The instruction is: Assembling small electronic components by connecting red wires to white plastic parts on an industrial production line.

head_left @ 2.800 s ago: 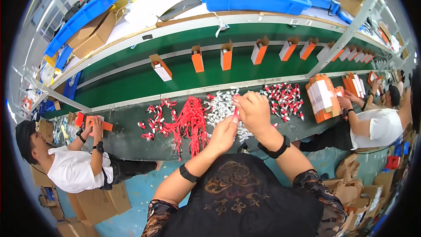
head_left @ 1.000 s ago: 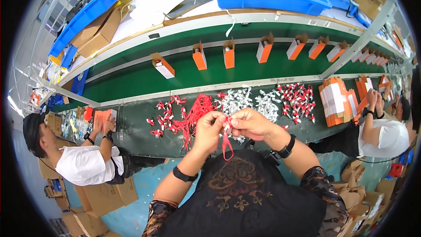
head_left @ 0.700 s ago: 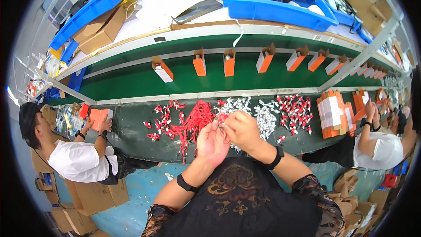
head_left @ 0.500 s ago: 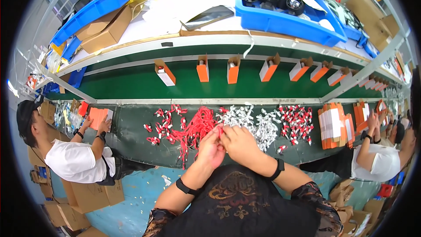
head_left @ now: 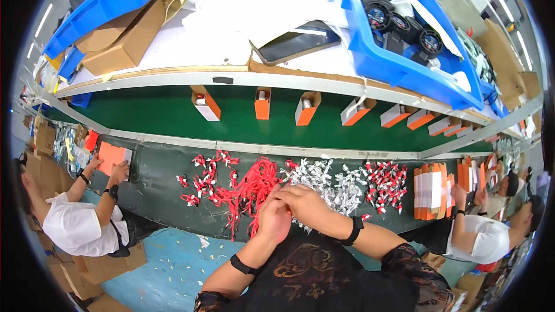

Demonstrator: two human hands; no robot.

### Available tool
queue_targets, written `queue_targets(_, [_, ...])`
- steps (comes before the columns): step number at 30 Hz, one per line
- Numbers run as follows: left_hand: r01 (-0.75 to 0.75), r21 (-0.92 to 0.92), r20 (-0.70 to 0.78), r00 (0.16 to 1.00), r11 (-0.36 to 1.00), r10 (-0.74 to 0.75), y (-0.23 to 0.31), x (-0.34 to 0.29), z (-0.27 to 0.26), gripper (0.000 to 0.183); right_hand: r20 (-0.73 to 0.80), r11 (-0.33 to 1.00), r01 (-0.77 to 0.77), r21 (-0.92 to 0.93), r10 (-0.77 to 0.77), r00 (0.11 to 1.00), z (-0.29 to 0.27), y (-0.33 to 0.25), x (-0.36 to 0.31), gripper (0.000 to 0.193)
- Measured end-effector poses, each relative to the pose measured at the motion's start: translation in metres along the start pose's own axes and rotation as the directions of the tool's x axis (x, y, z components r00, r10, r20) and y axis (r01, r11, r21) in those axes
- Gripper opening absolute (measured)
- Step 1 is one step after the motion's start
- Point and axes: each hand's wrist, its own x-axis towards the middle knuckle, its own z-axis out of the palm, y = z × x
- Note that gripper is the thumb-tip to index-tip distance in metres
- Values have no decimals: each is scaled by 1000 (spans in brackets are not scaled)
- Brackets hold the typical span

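Observation:
My left hand (head_left: 274,219) and my right hand (head_left: 309,203) meet over the near side of the dark worktop, fingers closed against each other. Between them they pinch a small piece of red cord, now mostly covered by the fingers. Just beyond and to the left lies a tangled heap of red cords (head_left: 254,182). Past my right hand spreads a heap of white cords (head_left: 341,188). Small tied red cords with white parts (head_left: 203,180) are scattered at the left, and a denser pile of red-and-white pieces (head_left: 386,184) sits to the right.
Orange-and-white boxes (head_left: 430,193) stand in a row at the right; others (head_left: 307,108) stand open under the shelf. The shelf above carries blue bins (head_left: 404,72) and a phone (head_left: 298,43). Co-workers are on my left (head_left: 87,225) and right (head_left: 480,237).
The view has tilted and shifted, so the shelf appears larger and the piles lower. My hands stay together; the red between their fingertips is now more hidden. The left co-worker still handles orange boxes.

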Motion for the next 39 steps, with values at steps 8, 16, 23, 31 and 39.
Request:
queue_targets(8, [-188,361,3,980,913,201,49,25,-20,69,-487,983,170,-71,-183,854,-69,62,108,20])
queue_targets(16, [25,279,-387,918,960,89,58,27,-83,35,-556,932,58,-358,-263,788,-79,133,161,15])
queue_targets(23, [-9,243,-370,924,970,101,61,20,-103,26,-520,777,-358,-518,46,853,-65,158,152,12])
queue_targets(31, [-104,325,-324,921,940,214,69,-4,-106,27,-559,908,-393,143,402,726,-47,103,14,12])
queue_targets(39, [42,444,-377,915,895,144,41,-30,-135,25,-45,773,-631,-64,629,776,50,105,-172,21])
